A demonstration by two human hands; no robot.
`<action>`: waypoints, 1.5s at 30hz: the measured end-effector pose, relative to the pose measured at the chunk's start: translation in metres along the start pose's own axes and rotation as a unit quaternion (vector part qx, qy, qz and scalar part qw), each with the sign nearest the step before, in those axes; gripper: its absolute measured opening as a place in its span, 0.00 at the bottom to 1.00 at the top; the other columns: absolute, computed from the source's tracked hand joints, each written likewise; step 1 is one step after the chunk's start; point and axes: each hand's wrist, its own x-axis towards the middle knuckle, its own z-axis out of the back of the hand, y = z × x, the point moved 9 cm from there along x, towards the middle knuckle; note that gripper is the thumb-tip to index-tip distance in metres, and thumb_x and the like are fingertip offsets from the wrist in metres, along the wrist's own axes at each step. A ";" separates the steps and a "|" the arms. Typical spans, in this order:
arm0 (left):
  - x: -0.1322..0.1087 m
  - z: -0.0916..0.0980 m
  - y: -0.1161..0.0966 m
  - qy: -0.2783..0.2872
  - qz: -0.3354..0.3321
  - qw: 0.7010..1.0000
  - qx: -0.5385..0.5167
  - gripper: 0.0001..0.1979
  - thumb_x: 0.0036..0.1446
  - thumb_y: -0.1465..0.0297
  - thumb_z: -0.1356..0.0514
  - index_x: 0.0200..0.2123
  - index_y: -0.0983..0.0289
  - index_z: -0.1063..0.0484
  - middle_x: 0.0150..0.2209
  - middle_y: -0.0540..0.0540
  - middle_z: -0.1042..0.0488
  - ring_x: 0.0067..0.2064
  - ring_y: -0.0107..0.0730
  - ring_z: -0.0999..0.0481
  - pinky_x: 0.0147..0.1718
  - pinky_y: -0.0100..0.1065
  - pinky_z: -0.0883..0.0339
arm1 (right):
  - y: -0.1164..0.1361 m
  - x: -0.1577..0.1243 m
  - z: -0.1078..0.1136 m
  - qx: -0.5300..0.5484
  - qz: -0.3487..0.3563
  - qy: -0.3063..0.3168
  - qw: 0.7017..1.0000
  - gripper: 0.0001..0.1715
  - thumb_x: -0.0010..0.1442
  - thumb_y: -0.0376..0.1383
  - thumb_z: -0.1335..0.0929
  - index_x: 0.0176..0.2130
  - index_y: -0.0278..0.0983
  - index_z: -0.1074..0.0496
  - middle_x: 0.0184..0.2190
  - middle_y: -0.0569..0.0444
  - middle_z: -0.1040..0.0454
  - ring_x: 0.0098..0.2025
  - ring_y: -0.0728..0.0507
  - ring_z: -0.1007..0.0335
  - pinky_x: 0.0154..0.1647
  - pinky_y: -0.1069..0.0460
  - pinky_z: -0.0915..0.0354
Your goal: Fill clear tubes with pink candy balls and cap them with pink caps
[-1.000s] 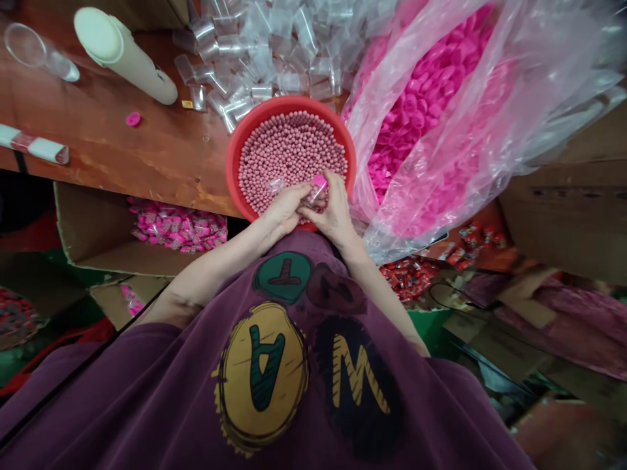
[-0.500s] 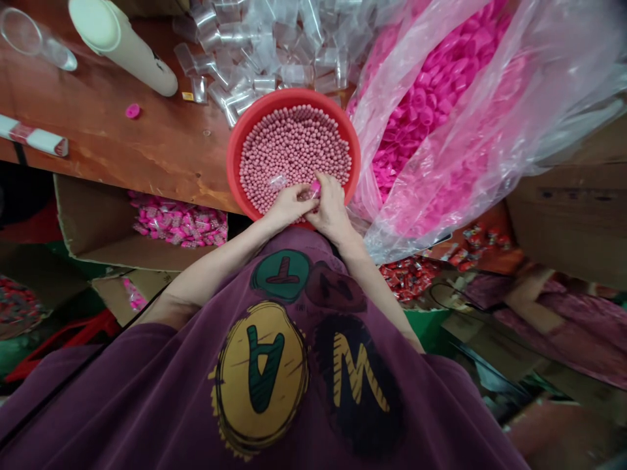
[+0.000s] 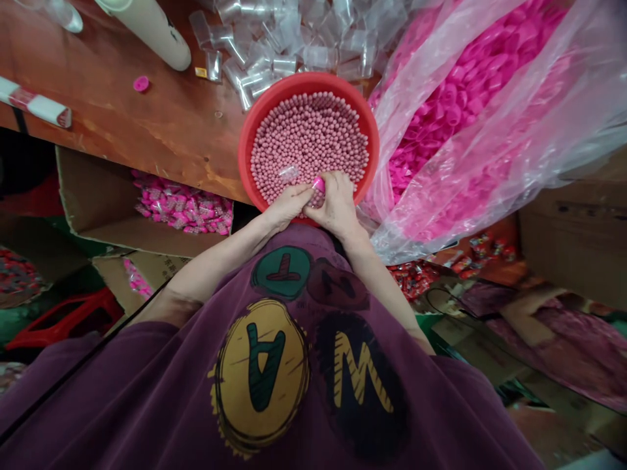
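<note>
view: head camera, looking down past a purple shirt [image 3: 274, 391] to the near edge of a wooden table [image 3: 122, 124]
left hand [image 3: 285, 206]: over the near rim of the red bowl, fingers curled, fingertips pinched against the pink cap from the left
right hand [image 3: 335, 205]: just beside the left hand and touching it, fingers closed on the pink cap from the right
pink cap [image 3: 318, 185]: clamped between the fingertips of both hands, over the near part of the bowl, just above the balls; anything beneath it hidden by the fingers
red bowl [image 3: 246, 140]: round, at the near edge of the table, directly ahead of the body
pink balls [image 3: 308, 134]: small, filling the bowl almost to its rim
clear tube [image 3: 288, 173]: single, lying on the balls just beyond the left fingertips
heap of clear tubes [image 3: 289, 39]: on the table beyond the bowl, reaching its far rim
plastic bag [image 3: 514, 130]: transparent, right of the bowl and pressed against it, full of bright pink caps
loose cap [image 3: 141, 83]: pink, alone on the table, well left of the bowl
white cylinder [image 3: 157, 32]: lying tilted at the far left, partly out of frame
cardboard box [image 3: 93, 215]: below the table edge on the left, holding pink wrapped packs
red packs [image 3: 416, 277]: below the bag, right of the right forearm
</note>
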 end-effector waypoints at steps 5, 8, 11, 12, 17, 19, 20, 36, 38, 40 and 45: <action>-0.008 0.021 0.011 -0.045 0.000 0.999 0.021 0.08 0.69 0.76 0.38 0.36 0.66 0.21 0.32 0.52 0.19 0.37 0.29 0.22 0.44 0.29 0.27 | 0.017 0.001 -0.027 -0.029 -0.004 0.060 0.998 0.33 0.58 0.42 0.23 0.59 0.34 0.28 0.57 0.34 0.25 0.63 0.20 0.31 0.68 0.22 0.35; -0.024 0.055 0.003 -0.108 -0.051 0.992 0.051 0.04 0.69 0.74 0.37 0.40 0.65 0.21 0.35 0.52 0.19 0.37 0.29 0.22 0.44 0.30 0.28 | 0.032 0.006 -0.050 0.032 0.043 0.108 0.993 0.45 0.59 0.45 0.21 0.68 0.35 0.33 0.63 0.34 0.26 0.66 0.23 0.31 0.70 0.26 0.33; -0.051 0.107 -0.022 -0.184 -0.145 0.970 0.070 0.05 0.71 0.67 0.37 0.46 0.61 0.22 0.37 0.51 0.19 0.35 0.29 0.23 0.42 0.31 0.28 | 0.025 0.023 -0.066 0.105 0.057 0.104 0.987 0.54 0.62 0.50 0.22 0.76 0.37 0.43 0.70 0.34 0.31 0.71 0.27 0.32 0.74 0.29 0.33; -0.061 0.126 -0.030 -0.215 -0.165 0.960 0.074 0.06 0.71 0.65 0.36 0.46 0.59 0.23 0.35 0.50 0.20 0.33 0.29 0.24 0.39 0.30 0.29 | 0.016 0.031 -0.069 0.104 0.042 0.089 0.990 0.52 0.65 0.50 0.23 0.76 0.37 0.42 0.70 0.34 0.31 0.71 0.27 0.33 0.74 0.28 0.34; -0.083 0.178 -0.041 -0.270 -0.125 0.954 0.033 0.08 0.68 0.61 0.35 0.43 0.58 0.26 0.32 0.50 0.20 0.28 0.27 0.25 0.32 0.30 0.32 | -0.019 0.063 -0.087 0.025 0.001 0.066 0.998 0.31 0.67 0.43 0.26 0.64 0.32 0.28 0.64 0.31 0.27 0.67 0.22 0.31 0.73 0.21 0.36; -0.077 0.173 -0.039 -0.222 -0.111 0.969 0.009 0.11 0.65 0.59 0.34 0.45 0.59 0.25 0.34 0.51 0.19 0.29 0.28 0.23 0.32 0.31 0.31 | -0.021 0.069 -0.089 0.035 0.016 0.052 0.998 0.21 0.69 0.42 0.29 0.57 0.34 0.23 0.57 0.33 0.24 0.62 0.24 0.27 0.69 0.21 0.33; -0.074 0.171 -0.037 -0.202 -0.109 0.973 0.000 0.14 0.64 0.58 0.33 0.46 0.59 0.24 0.35 0.52 0.18 0.29 0.28 0.22 0.32 0.32 0.31 | -0.022 0.069 -0.087 0.049 0.020 0.038 0.998 0.17 0.70 0.42 0.31 0.53 0.36 0.22 0.54 0.35 0.22 0.59 0.26 0.26 0.67 0.22 0.31; 0.003 0.010 -0.054 0.084 -0.267 0.777 0.564 0.20 0.65 0.78 0.44 0.57 0.64 0.21 0.64 0.67 0.23 0.70 0.55 0.27 0.74 0.54 0.37 | -0.030 0.024 -0.044 0.380 -0.084 0.147 0.910 0.25 0.66 0.59 0.29 0.43 0.40 0.22 0.39 0.54 0.19 0.43 0.43 0.24 0.55 0.43 0.23; 0.016 -0.007 -0.045 0.112 -0.231 0.738 0.624 0.17 0.68 0.77 0.45 0.54 0.66 0.20 0.56 0.68 0.21 0.61 0.54 0.22 0.67 0.51 0.31 | -0.030 0.019 -0.040 0.378 -0.087 0.147 0.910 0.22 0.65 0.56 0.29 0.40 0.40 0.23 0.39 0.54 0.18 0.46 0.41 0.23 0.57 0.42 0.24; 0.021 -0.014 -0.039 0.138 -0.205 0.678 0.692 0.16 0.70 0.76 0.45 0.53 0.68 0.20 0.53 0.68 0.22 0.56 0.52 0.21 0.61 0.47 0.28 | -0.032 0.013 -0.044 0.386 -0.113 0.140 0.905 0.20 0.65 0.54 0.30 0.39 0.40 0.24 0.37 0.55 0.20 0.44 0.42 0.24 0.54 0.45 0.24; 0.032 -0.003 -0.047 0.132 -0.140 0.564 0.803 0.14 0.75 0.74 0.46 0.53 0.69 0.21 0.55 0.66 0.25 0.52 0.47 0.21 0.53 0.41 0.27 | -0.044 0.003 -0.042 0.390 -0.184 0.050 0.901 0.20 0.69 0.50 0.31 0.47 0.37 0.21 0.35 0.54 0.22 0.37 0.44 0.28 0.45 0.48 0.26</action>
